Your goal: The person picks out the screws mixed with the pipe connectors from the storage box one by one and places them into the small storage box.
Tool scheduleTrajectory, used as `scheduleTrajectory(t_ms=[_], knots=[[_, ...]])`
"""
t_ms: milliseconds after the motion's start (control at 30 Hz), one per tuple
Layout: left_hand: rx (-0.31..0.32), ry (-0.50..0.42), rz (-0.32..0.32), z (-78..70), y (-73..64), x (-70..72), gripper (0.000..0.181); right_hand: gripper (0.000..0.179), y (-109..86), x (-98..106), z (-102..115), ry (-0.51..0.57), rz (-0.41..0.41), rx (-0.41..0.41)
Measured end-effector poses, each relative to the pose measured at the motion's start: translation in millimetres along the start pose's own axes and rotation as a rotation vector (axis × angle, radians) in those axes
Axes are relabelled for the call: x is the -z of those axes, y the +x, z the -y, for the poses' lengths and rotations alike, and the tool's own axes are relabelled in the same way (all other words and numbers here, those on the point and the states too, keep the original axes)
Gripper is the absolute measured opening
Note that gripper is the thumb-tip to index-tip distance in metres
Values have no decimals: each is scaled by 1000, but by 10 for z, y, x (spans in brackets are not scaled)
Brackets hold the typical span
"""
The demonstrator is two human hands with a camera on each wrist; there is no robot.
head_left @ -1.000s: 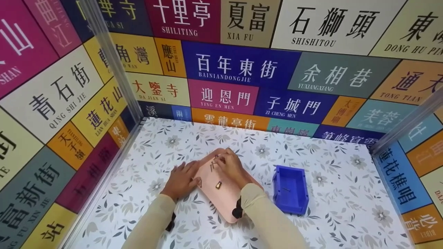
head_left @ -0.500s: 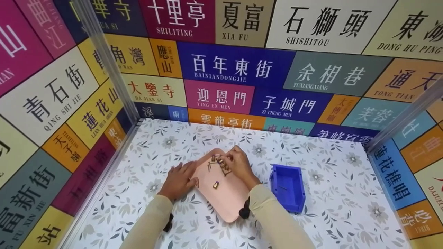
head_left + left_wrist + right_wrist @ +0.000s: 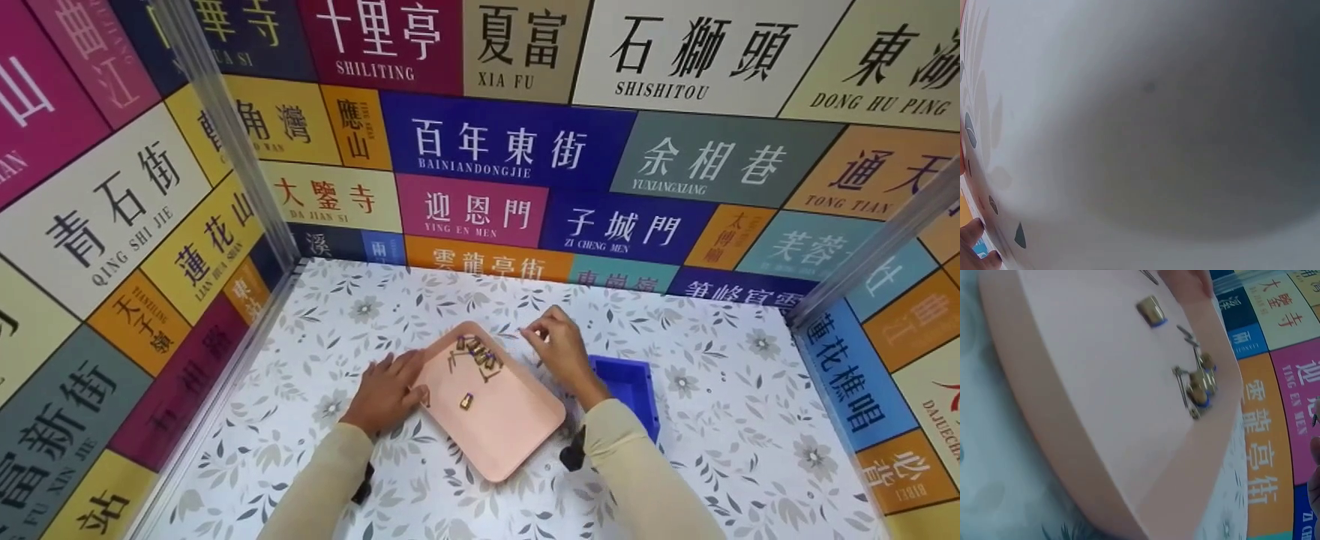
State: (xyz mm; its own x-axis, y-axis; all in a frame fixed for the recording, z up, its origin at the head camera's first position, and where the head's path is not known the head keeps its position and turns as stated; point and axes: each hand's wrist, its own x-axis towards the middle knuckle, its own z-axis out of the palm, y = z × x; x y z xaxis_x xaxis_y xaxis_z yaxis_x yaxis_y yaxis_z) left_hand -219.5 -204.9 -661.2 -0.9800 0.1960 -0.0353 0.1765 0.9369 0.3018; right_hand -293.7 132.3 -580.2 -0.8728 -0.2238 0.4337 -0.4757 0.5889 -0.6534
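Note:
A pink tray (image 3: pixel 510 427) lies at an angle on the table. Against its left edge rests my left hand (image 3: pixel 386 394), fingers stretched out and thumb at the rim. My right hand (image 3: pixel 561 345) is raised just off the tray's right side, fingertips pinched together; in the right wrist view a small dark screw (image 3: pixel 1314 420) pokes out between them. Toward the tray's far end sits a cluster of brass-coloured fittings (image 3: pixel 1202 385) with blue rings, mixed with several screws (image 3: pixel 1180 391). One more brass fitting (image 3: pixel 466 401) lies alone near the tray's middle.
A blue bin (image 3: pixel 636 394) stands right of the tray, partly covered by my right forearm. White floral cloth (image 3: pixel 360 307) covers the table, and printed panels (image 3: pixel 510 142) wall it in at the back and sides. The left wrist view is mostly blurred white.
My right hand has left the cluster in the tray and shifted right, past the tray's edge, bringing the forearm over the bin. The left hand stays at the tray's left edge.

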Motion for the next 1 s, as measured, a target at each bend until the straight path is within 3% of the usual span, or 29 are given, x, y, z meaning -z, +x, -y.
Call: scheduleTrajectory(t_ms=[467, 700, 1000], knots=[[-32, 8, -28, 28, 1, -46, 68, 12, -157, 549, -261, -77, -57, 17], [-83, 5, -65, 59, 13, -55, 67, 13, -263, 771, -410, -133, -91, 59], [-73, 6, -60, 65, 20, -74, 68, 11, -448, 973, -612, -125, -122, -17]])
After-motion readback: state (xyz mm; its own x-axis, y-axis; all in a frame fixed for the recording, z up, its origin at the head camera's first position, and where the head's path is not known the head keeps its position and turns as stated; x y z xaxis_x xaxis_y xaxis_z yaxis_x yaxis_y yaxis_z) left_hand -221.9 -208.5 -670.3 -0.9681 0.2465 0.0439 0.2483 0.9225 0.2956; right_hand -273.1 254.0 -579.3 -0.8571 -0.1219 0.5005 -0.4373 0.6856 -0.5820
